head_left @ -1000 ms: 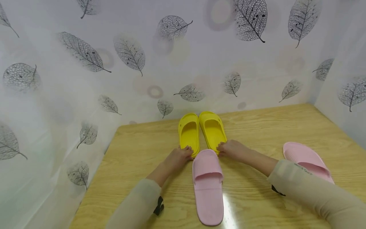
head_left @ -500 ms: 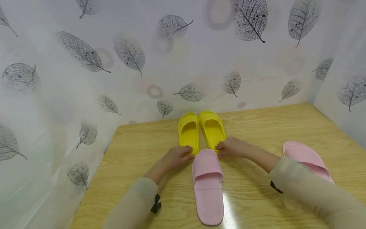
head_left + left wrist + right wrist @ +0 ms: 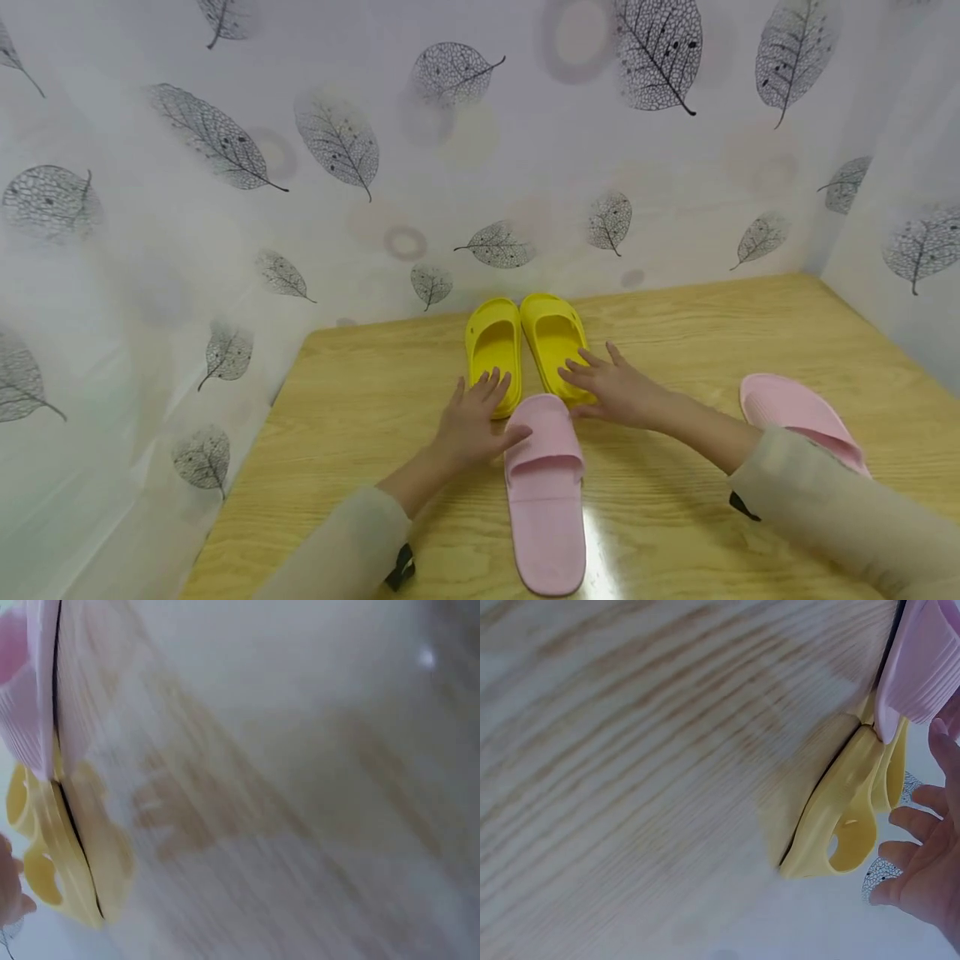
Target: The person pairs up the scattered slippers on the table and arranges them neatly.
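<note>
Side by side, a left yellow slipper (image 3: 493, 337) and a right yellow slipper (image 3: 557, 333) lie with toes toward the back wall. A pink slipper (image 3: 546, 533) lies in front of them, its toe by their heels. My left hand (image 3: 471, 427) is over the left yellow slipper's heel, fingers spread, thumb over the pink toe. Fingers spread as well, my right hand (image 3: 621, 392) hovers by the right yellow slipper's heel. The right wrist view shows that hand (image 3: 926, 859) apart from the yellow slippers (image 3: 840, 799) and holding nothing. Only fingertips (image 3: 9, 889) show in the left wrist view.
A second pink slipper (image 3: 806, 417) lies at the right, partly hidden by my right sleeve (image 3: 832, 500). The wooden tabletop (image 3: 375, 375) ends at a leaf-patterned covering (image 3: 525, 167) behind and at both sides.
Both hands have let go of the yellow slippers' heels and spread their fingers. The left hand has drawn back slightly toward me. The slippers lie where they were.
</note>
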A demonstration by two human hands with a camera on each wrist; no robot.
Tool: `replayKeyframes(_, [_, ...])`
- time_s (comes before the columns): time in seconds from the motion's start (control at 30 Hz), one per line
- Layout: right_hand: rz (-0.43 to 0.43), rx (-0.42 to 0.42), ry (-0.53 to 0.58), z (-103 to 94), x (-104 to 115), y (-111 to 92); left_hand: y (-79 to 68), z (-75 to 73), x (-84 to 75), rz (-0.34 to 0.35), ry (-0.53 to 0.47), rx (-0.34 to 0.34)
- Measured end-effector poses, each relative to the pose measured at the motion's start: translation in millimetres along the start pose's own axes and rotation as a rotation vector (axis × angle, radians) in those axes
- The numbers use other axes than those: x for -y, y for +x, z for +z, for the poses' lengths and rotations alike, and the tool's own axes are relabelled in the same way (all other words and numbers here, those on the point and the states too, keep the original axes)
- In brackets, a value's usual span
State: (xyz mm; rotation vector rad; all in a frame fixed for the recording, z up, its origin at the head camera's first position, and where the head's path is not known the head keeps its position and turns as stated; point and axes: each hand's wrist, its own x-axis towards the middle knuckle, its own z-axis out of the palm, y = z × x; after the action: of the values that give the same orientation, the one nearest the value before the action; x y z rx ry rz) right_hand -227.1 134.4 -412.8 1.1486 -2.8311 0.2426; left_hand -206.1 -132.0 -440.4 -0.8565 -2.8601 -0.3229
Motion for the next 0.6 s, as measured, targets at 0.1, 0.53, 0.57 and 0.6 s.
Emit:
replayKeyframes(0.1, [0.041, -0.001, -0.009, -2.7, 5.5, -4.2, -2.5, -2.6, -9.8, -0.025, 0.062, 0.025])
replayKeyframes(0.53, [0.132, -0.049, -0.112, -12.3, 17.8, -33.6, -11.8, -8.0, -50.9, -0.05, 0.127, -0.019])
replayKeyframes(0.57, [0.14, -0.052, -0.115, -13.2, 17.5, -35.7, -12.2, -8.4, -53.1, -0.043, 0.12, -0.03])
replayKeyframes(0.6, [0.149, -0.051, -0.115, -14.0, 17.4, -37.8, -12.5, -8.3, -54.8, -0.038, 0.12, -0.031])
